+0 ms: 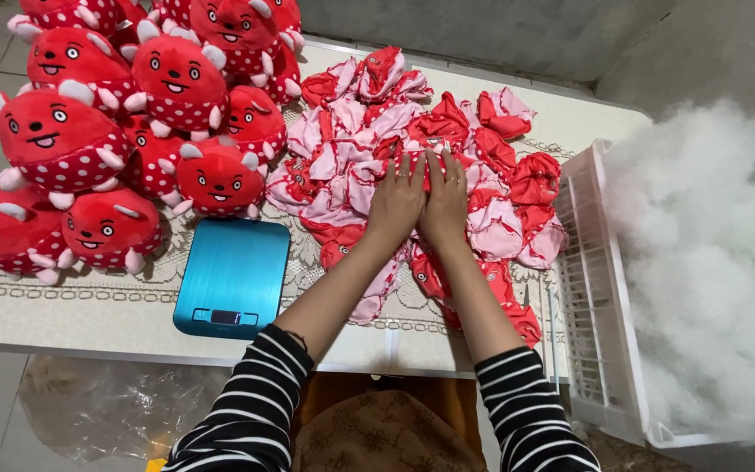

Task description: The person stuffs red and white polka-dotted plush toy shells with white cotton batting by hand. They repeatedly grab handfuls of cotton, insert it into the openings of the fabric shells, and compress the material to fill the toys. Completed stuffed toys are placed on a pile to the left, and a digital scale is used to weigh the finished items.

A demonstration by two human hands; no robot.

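A heap of unstuffed red-and-pink toy skins [377,149] covers the middle of the table [89,319]. Both of my hands lie side by side on top of this heap. My left hand [398,197] and my right hand [445,201] touch each other, with fingers stretched forward, pressing on one red skin [425,162]. Neither hand clearly grips it. My sleeves are black-and-white striped.
Several stuffed red plush toys with white dots [115,122] are piled at the table's left. A flat blue kitchen scale [233,275] sits in front of them. At the right, a white plastic crate [596,297] holds loose white stuffing [709,262]. A clear plastic bag [98,402] lies on the floor.
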